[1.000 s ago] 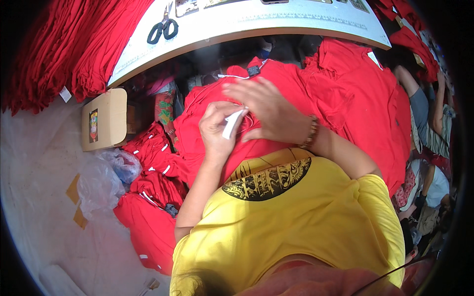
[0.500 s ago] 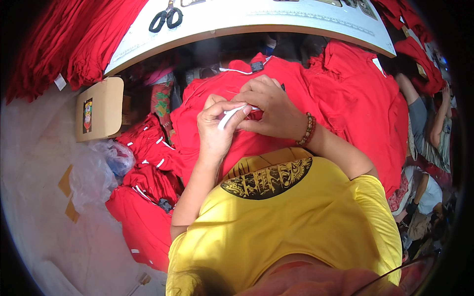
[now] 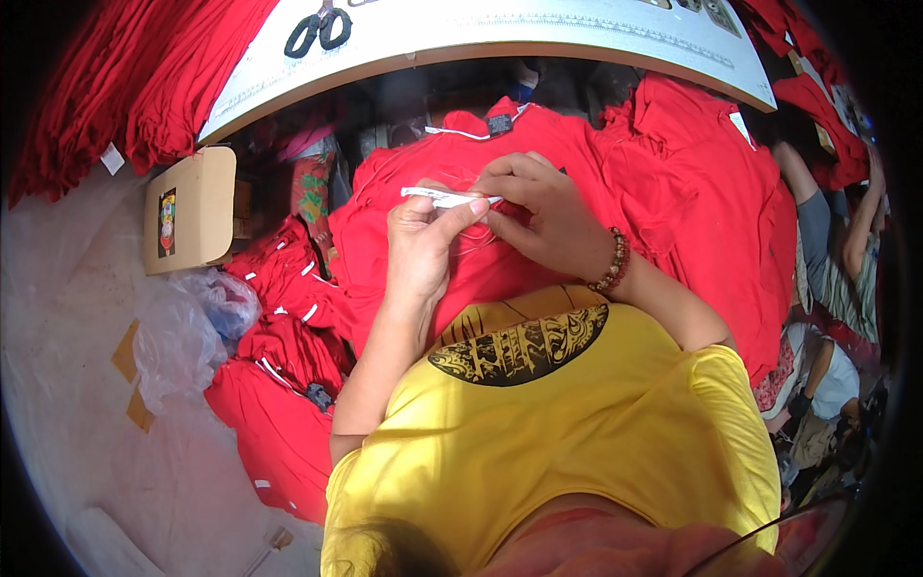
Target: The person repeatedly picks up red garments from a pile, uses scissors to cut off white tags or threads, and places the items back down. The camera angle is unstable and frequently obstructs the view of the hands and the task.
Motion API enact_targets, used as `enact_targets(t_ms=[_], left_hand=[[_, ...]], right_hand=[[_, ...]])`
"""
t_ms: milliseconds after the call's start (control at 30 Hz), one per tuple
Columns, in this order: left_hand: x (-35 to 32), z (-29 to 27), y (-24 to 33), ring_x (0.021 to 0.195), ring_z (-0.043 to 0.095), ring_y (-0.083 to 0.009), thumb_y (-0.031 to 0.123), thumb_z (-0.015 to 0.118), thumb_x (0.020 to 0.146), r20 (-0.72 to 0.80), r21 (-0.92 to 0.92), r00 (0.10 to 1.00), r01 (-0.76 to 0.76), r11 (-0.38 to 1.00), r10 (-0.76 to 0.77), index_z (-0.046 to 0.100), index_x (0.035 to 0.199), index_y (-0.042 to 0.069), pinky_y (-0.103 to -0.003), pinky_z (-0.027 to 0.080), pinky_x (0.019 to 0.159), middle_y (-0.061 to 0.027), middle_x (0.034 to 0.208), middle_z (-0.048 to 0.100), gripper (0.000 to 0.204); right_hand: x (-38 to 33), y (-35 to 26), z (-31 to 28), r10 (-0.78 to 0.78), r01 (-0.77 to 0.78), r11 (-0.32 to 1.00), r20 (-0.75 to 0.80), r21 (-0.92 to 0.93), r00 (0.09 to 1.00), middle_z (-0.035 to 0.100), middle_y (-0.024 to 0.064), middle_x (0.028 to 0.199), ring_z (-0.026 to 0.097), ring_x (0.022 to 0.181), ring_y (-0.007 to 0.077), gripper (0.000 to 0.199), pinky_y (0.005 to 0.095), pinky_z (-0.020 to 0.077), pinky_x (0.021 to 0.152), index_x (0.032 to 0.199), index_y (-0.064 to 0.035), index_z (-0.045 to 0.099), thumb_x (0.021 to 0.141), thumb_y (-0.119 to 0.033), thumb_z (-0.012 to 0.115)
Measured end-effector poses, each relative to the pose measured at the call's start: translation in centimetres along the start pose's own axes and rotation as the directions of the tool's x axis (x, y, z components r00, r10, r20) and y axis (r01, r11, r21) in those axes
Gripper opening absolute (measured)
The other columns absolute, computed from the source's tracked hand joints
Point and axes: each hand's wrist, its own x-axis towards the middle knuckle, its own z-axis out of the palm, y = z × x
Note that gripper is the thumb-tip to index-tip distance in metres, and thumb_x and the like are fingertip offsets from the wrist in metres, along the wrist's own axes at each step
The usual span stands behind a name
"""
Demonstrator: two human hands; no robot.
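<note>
A narrow white cloth label [image 3: 442,198] with dark marks is pinched between the thumb and fingers of my left hand [image 3: 421,248]. Its right end reaches the fingers of my right hand [image 3: 550,219], which are bent and drawn together. Whatever is inside that right-hand pinch is hidden. Beneath both hands a red garment [image 3: 370,252] is spread over my lap, and a small dark tag [image 3: 500,123] with white trim lies at its far edge. A beaded bracelet [image 3: 613,260] circles my right wrist.
Ahead, a white table [image 3: 433,24] carries black-handled scissors [image 3: 319,32]. Red garments hang [image 3: 144,87] at far left. A cardboard box [image 3: 197,212], a clear plastic bag [image 3: 178,332] and a red pile [image 3: 264,423] lie at left. Another person [image 3: 832,236] is at far right.
The white label has swung from a steep slant to nearly level, its printed face now showing. My right hand has shifted slightly right, and its fingers have moved away from my left thumb.
</note>
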Motion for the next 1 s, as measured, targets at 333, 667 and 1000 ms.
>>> enact_targets(t_ms=[333, 667, 1000], left_hand=[[2.1, -1.6, -0.6, 0.086, 0.06, -0.0147, 0.003, 0.068, 0.08, 0.128, 0.308, 0.992, -0.022, 0.951, -0.019, 0.062, 0.091, 0.001, -0.027, 0.046, 0.08, -0.0042, 0.092, 0.064, 0.013], [-2.7, 0.0, -1.4, 0.075, 0.053, -0.0307, 0.009, 0.069, 0.072, 0.642, 0.752, 0.764, -0.645, 0.137, 0.071, 0.054, 0.079, 0.005, -0.038, 0.041, 0.073, -0.0097, 0.071, 0.048, 0.017], [1.1, -1.4, -2.0, 0.078, 0.059, -0.0096, 0.001, 0.067, 0.082, 0.062, 0.231, 0.997, 0.02, 0.973, -0.035, 0.061, 0.097, 0.0, -0.022, 0.048, 0.076, -0.0035, 0.087, 0.063, 0.016]], right_hand=[[-0.8, 2.8, -0.4, 0.376, -0.448, 0.711, 0.245, 0.543, 0.894, 0.067, 0.0036, 0.081, 0.062, 0.074, 0.0094, 0.016, 0.024, 0.0488, 0.065, 0.092, 0.0, 0.067, 0.082, -0.011, 0.07], [-2.2, 4.6, 0.7, 0.516, -0.495, 0.488, 0.22, 0.719, 0.828, 0.059, -0.006, 0.074, 0.05, 0.066, 0.0, 0.009, 0.0162, 0.04, 0.058, 0.09, -0.0043, 0.066, 0.084, -0.01, 0.069], [-3.4, 4.3, 1.4, 0.449, -0.501, 0.478, 0.289, 0.722, 0.845, 0.062, -0.0047, 0.08, 0.053, 0.074, 0.001, 0.007, 0.0184, 0.0432, 0.066, 0.09, -0.0042, 0.066, 0.085, -0.008, 0.067]])
